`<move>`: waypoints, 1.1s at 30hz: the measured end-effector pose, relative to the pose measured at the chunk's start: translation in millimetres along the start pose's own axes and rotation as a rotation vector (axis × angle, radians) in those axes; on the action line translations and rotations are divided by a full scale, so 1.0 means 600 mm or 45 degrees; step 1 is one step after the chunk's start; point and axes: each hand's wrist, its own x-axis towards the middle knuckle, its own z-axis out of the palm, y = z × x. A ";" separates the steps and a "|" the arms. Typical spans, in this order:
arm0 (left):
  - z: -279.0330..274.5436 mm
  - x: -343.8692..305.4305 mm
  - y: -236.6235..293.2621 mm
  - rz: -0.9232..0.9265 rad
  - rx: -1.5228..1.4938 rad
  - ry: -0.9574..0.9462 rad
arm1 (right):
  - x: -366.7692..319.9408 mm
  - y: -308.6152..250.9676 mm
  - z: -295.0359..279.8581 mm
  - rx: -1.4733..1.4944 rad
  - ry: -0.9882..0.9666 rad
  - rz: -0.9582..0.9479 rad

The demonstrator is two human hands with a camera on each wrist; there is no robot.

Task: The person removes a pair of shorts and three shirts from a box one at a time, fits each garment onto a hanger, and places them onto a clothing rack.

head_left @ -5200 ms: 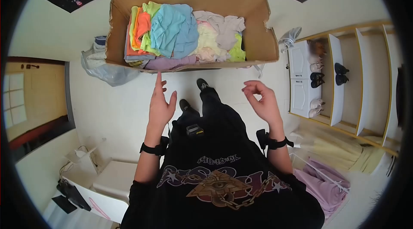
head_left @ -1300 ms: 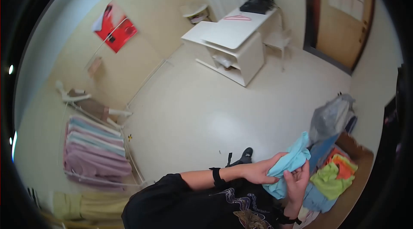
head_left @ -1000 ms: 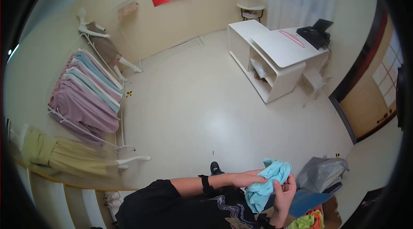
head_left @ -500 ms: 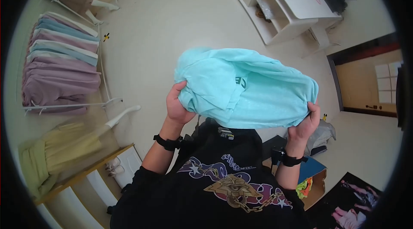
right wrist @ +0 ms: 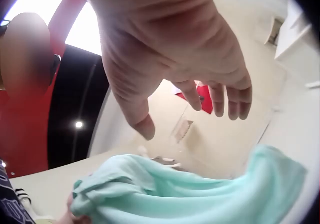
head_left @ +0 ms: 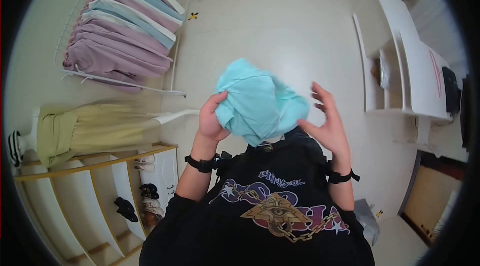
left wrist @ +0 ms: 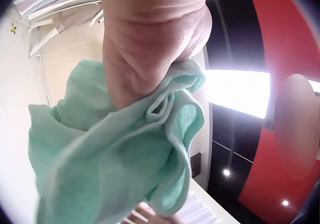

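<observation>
A crumpled turquoise shirt (head_left: 257, 103) is held up in front of my chest. My left hand (head_left: 212, 121) grips its left edge, the thumb lying over the cloth. In the left wrist view, folded layers of the shirt (left wrist: 115, 164) hang below the left hand (left wrist: 150, 38), whose fingertips are hidden. My right hand (head_left: 330, 123) is at the shirt's right end with its fingers spread and nothing gripped. The right wrist view shows the right hand (right wrist: 175, 48) above the shirt (right wrist: 190, 204), with a gap between fingers and cloth.
A white rack (head_left: 172, 71) of hanging pastel clothes (head_left: 120, 41) stands at upper left. Below it are a mannequin in a yellow dress (head_left: 100, 126) and a shelf with shoes (head_left: 150, 191). A white desk (head_left: 415, 71) is on the right; a grey plastic bag (head_left: 367, 221) lies at lower right.
The shirt came out of the cardboard box. Half a second ago both hands held it stretched wide; now the right hand has let go and the shirt is bunched. The head view has turned, leaving the box out of sight.
</observation>
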 end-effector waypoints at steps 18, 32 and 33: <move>-0.144 0.408 0.318 0.084 -0.091 0.375 | 0.688 0.031 0.193 0.270 -0.420 0.148; -0.244 0.734 0.622 -0.061 -0.105 0.304 | 1.042 0.094 0.207 0.559 0.102 0.145; -0.256 0.759 0.639 -0.064 -0.095 0.307 | 1.075 0.106 0.196 0.728 0.279 0.268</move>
